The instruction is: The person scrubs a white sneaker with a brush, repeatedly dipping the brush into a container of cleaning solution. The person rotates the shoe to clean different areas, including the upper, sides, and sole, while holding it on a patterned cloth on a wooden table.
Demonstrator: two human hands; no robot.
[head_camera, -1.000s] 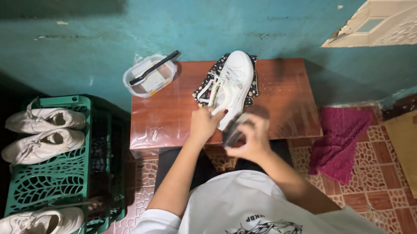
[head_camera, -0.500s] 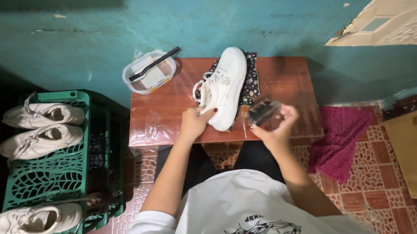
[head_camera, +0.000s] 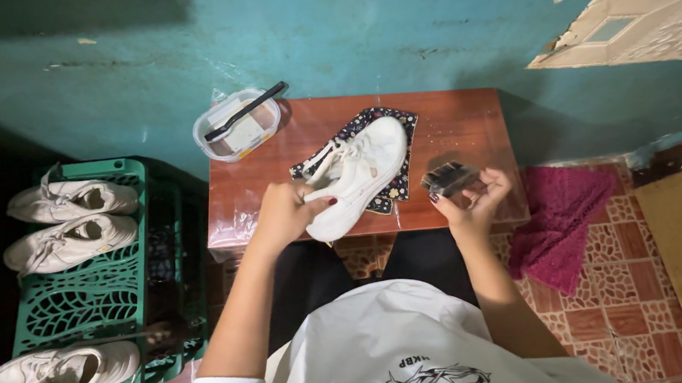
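On the wooden table (head_camera: 464, 119), the left hand (head_camera: 285, 213) grasps the white sneaker (head_camera: 360, 174) by its heel; the right hand (head_camera: 473, 198) holds a dark, blurred brush (head_camera: 448, 178), probably bristled.

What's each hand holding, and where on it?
Left hand grips the white sneaker at its heel end. Right hand holds a dark brush by its underside.
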